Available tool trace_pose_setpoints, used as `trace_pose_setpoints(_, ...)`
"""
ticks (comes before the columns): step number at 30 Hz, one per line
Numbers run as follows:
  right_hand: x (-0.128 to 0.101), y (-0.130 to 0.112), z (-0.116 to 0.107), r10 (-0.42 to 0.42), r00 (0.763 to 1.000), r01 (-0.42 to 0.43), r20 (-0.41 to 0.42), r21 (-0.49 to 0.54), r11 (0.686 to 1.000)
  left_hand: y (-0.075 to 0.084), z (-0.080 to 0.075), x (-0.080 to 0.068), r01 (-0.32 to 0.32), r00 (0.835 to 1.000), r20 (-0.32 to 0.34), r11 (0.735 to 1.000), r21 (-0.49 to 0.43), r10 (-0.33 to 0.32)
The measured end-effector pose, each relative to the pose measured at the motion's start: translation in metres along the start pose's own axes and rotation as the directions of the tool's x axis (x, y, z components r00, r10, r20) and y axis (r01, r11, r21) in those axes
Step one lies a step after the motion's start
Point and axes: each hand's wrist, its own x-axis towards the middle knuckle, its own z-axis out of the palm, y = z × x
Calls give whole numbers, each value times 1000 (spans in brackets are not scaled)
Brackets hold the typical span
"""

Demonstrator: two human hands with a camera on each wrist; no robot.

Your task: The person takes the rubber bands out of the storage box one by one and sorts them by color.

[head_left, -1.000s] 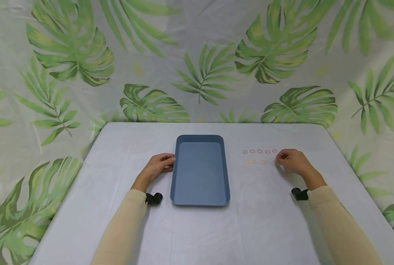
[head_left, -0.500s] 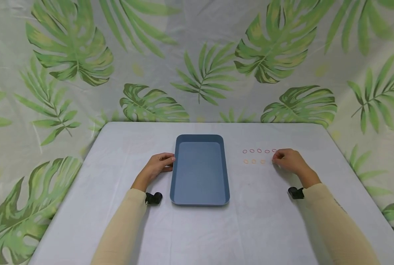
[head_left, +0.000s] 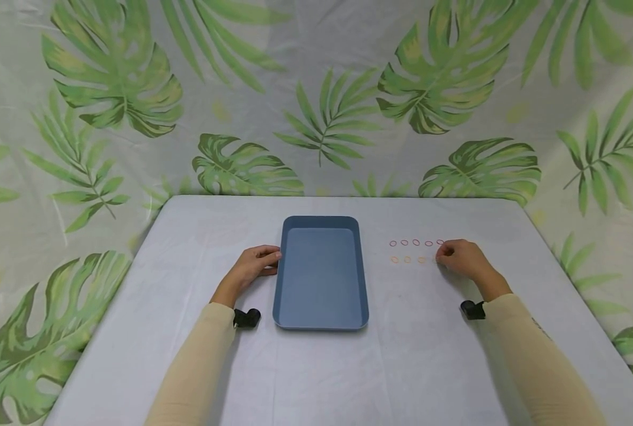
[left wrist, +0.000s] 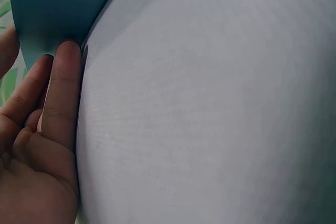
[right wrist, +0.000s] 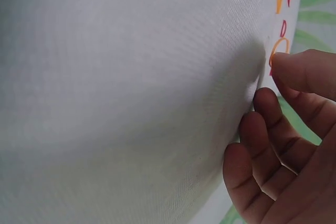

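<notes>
My left hand [head_left: 252, 264] lies at the left side of a blue rectangular tray [head_left: 322, 278]. In the left wrist view, its straight fingers rest against the tray's outer wall [left wrist: 63, 9]. To the right of the tray, my right hand [head_left: 465, 258] pinches a small orange rubber band [right wrist: 278, 41] between thumb and forefinger, low over the cloth. Its other fingers are bent near the surface. Left of that hand are orange rubber bands [head_left: 407, 260] in a row. Behind them runs a row of several red rubber bands [head_left: 416, 242], the rightmost just beyond my fingertips.
A white cloth [head_left: 327, 373] covers the table. Behind it hangs a leaf-patterned curtain [head_left: 327, 118]. Black wrist cameras [head_left: 248, 318] sit at both cuffs.
My right hand has shifted slightly left, toward the end of the orange row, with the orange rubber band in its fingertips. The left hand and tray have stayed in place.
</notes>
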Motion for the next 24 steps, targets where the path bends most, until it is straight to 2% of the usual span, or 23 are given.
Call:
trace_pose_setpoints(17,-2,4,1,-12,1000,13,-23,23,1000,-1,2,-3,7,1000,-20,1000,2,-7)
trace_pose_setpoints(24,-2,5,2,4,1000,-3,-24,36,999,0,1,-3,6,1000,-9,1000,-2,-6)
